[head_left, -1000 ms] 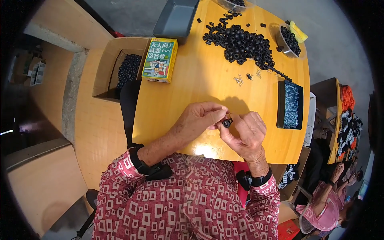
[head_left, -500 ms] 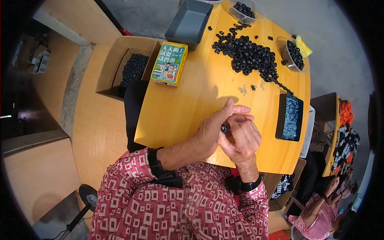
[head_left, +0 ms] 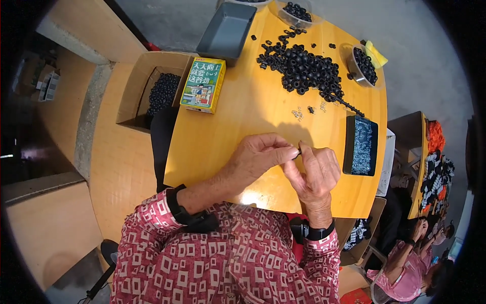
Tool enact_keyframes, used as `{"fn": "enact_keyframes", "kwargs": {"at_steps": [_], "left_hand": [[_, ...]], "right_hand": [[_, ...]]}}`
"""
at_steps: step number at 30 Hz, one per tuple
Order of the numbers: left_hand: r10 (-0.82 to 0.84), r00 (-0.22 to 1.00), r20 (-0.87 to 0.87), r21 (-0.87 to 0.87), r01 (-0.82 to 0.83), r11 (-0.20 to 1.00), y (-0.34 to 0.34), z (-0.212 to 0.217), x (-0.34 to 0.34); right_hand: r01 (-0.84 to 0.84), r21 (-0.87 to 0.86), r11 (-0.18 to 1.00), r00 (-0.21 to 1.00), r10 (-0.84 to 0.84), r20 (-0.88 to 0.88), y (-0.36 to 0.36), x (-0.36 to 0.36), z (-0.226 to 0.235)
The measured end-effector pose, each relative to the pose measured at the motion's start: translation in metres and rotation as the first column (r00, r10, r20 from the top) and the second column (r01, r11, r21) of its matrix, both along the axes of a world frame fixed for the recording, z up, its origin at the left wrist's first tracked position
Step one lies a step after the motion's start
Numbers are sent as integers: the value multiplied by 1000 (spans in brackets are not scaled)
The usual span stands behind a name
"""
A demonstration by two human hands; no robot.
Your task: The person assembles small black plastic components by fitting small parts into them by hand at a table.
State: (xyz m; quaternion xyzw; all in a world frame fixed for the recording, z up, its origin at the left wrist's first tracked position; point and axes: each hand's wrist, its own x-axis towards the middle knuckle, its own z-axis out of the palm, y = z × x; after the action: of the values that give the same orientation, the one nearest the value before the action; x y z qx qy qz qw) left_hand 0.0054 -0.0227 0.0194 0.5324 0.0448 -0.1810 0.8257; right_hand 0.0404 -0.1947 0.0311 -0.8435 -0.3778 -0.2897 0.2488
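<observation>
Above the near part of the yellow wooden table [head_left: 202, 147], my two hands meet at a small black plastic part [head_left: 297, 153]. The fingers of my left hand [head_left: 260, 157] pinch it from the left, thumb and forefinger together. From the right, my right hand [head_left: 315, 172] closes its thumb and fingers about the same part, most of which they hide. Farther off lies a loose pile of black plastic parts [head_left: 309, 71], with a few small shiny metal pieces [head_left: 297, 113] at its near side. A black tray of small shiny pieces [head_left: 362, 146] is right of my right hand.
A yellow-green box [head_left: 203, 85] and a grey bin [head_left: 227, 31] stand at the table's left edge. Clear tubs [head_left: 364, 66] of black parts sit along the far right. A cardboard box [head_left: 132, 91] of black pieces is at left. Another person [head_left: 405, 268] sits at lower right.
My left hand has turned from an upright palm to a fingertip pinch. The black part is now between both hands' fingertips. My right hand has shifted slightly right, and the whole view has shifted a little.
</observation>
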Motion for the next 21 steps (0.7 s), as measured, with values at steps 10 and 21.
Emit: {"fn": "enact_keyframes", "kwargs": {"at_steps": [10, 21], "left_hand": [[30, 999, -33, -11, -30, 999, 4, -14, 7], [25, 991, -132, -65, -34, 997, 6, -15, 7]], "right_hand": [[-12, -87, 996, 997, 5, -73, 8, 2, -2], [-29, -79, 996, 987, 15, -162, 2, 4, -9]]}}
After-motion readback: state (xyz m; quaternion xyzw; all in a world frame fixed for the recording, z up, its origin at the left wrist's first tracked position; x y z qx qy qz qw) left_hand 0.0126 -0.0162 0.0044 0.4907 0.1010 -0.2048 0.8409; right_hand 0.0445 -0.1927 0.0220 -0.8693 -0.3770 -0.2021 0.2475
